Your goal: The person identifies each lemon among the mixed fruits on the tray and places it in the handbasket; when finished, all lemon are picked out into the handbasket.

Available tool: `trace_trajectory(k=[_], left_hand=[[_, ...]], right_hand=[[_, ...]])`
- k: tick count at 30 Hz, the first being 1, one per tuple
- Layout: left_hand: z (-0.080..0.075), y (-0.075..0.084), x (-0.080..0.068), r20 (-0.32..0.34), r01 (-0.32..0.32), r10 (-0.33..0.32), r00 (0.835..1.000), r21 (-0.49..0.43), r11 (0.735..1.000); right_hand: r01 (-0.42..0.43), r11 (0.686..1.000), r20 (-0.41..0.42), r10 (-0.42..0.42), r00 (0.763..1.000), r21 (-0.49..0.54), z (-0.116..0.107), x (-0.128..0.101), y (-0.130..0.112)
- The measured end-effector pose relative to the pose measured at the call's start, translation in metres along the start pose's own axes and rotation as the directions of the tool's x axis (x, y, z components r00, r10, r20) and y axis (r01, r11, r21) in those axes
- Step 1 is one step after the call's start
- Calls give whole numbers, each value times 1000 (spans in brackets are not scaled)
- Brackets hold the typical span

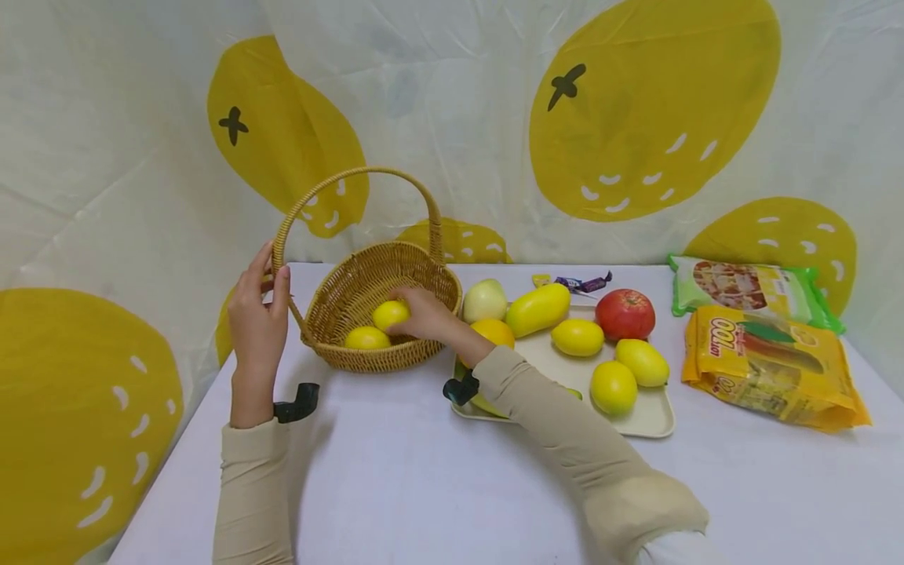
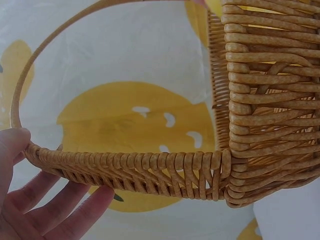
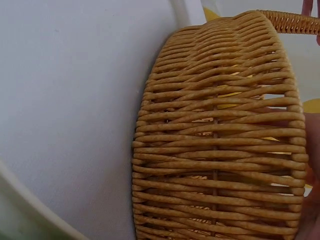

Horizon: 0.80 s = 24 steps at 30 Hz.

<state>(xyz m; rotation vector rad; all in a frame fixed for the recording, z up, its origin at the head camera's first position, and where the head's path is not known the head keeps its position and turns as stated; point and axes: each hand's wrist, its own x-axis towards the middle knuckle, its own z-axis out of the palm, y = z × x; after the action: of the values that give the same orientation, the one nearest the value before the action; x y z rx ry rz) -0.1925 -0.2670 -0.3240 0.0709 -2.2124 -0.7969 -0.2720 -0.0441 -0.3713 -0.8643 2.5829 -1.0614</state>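
Steadying the wicker basket point(image 1: 367, 294) at the table's far left, we are curling our left hand point(image 1: 257, 314) around its handle point(image 1: 282, 235). Our right hand point(image 1: 422, 312) is reaching inside, fingers grasping a lemon point(image 1: 389, 314) beside a second lemon point(image 1: 366, 338). To the right, a tray point(image 1: 653, 416) is holding more fruit.

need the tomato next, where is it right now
In the head view the tomato sits at the tray's far right corner, beside the green snack bag.
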Motion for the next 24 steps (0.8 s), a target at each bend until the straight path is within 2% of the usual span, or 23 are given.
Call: trace_trajectory(k=[4, 7, 19, 24], left_hand=[[0, 0, 0, 1, 3, -3, 1000, -3, 1000], [-1, 0, 0, 0, -1, 1, 1000, 3, 1000], [-1, 1, -1, 22, 3, -3, 1000, 7, 1000], [-3, 3, 0, 22, 5, -5, 1000, -6, 1000]], right_hand=[[-25, 997, 83, 31, 996, -75, 0, -1, -1], [-30, 994, 113, 42, 993, -106, 1, -2, -2], [38, 993, 114, -25, 993, -114, -1, -15, -6], [85, 995, 110, -79, 991, -51, -5, -25, -11]])
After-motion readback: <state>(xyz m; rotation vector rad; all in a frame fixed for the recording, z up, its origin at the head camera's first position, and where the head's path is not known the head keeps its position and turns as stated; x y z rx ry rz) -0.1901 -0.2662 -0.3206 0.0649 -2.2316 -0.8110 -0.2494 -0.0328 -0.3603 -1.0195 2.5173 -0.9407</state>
